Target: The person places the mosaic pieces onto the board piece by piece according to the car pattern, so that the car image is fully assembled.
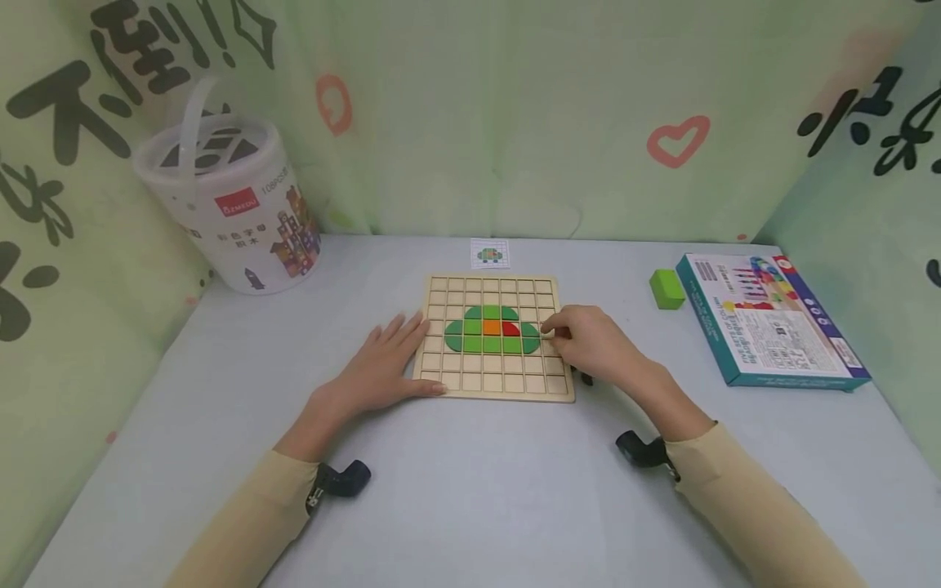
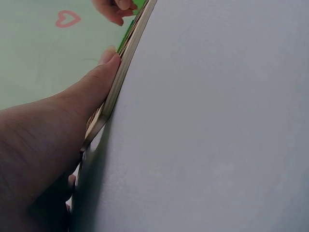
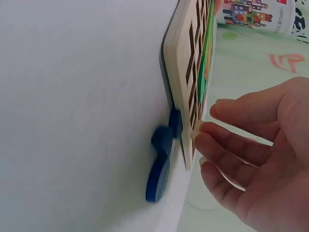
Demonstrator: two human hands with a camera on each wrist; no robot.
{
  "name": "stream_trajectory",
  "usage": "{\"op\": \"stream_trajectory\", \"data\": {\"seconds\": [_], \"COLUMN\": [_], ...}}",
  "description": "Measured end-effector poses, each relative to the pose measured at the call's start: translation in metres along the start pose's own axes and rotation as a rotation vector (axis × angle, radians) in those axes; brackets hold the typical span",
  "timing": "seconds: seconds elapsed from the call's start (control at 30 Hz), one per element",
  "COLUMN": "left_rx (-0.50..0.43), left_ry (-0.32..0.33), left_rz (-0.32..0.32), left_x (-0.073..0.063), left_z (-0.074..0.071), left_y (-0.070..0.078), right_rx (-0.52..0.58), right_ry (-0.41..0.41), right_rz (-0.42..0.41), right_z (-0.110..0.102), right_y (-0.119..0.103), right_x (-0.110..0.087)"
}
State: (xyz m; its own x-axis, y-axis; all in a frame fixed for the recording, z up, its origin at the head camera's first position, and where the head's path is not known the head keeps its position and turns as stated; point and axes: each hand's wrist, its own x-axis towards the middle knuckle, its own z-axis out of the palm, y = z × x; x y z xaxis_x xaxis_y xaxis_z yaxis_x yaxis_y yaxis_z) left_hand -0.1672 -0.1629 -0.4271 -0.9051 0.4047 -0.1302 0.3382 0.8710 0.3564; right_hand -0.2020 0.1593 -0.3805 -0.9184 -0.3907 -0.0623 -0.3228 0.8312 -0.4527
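Note:
A square wooden grid board (image 1: pixel 478 382) lies on the table, with green pieces (image 1: pixel 492 344), an orange square (image 1: pixel 492 327) and a red piece (image 1: pixel 510 328) forming a rounded shape in its cells. My left hand (image 1: pixel 382 367) rests at the board's left side, fingers extended, with the thumb (image 2: pixel 99 75) on the front edge. Over the right edge, my right hand (image 1: pixel 591 343) has its fingers bent. Its thumb and fingertips stand apart in the right wrist view, the fingertips (image 3: pixel 205 140) right at the board. Small blue pieces (image 3: pixel 158 178) lie beside that edge, mostly hidden in the head view.
Behind the board lies a small picture card (image 1: pixel 489 254) showing a similar coloured shape. A white handled bucket (image 1: pixel 243 220) stands at the back left. To the right are a green block (image 1: pixel 666 290) and a flat box (image 1: pixel 779 322). Printed curtains border the table.

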Motion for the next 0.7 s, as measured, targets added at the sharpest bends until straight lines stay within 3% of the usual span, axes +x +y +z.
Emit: {"op": "stream_trajectory", "data": {"seconds": [0.2, 0.4, 0.7], "left_rx": [0.001, -0.007, -0.006], "left_ry": [0.011, 0.007, 0.004], "left_rz": [0.011, -0.001, -0.003], "left_x": [-0.001, 0.000, 0.002], "left_z": [0.000, 0.001, 0.004], "left_y": [0.001, 0.001, -0.002], "right_rx": [-0.049, -0.027, -0.023], "right_ry": [-0.023, -0.059, 0.012], "right_rz": [0.044, 0.090, 0.087], "right_z": [-0.007, -0.001, 0.006], "right_y": [0.012, 0.021, 0.020], "right_x": [-0.011, -0.025, -0.032]}}
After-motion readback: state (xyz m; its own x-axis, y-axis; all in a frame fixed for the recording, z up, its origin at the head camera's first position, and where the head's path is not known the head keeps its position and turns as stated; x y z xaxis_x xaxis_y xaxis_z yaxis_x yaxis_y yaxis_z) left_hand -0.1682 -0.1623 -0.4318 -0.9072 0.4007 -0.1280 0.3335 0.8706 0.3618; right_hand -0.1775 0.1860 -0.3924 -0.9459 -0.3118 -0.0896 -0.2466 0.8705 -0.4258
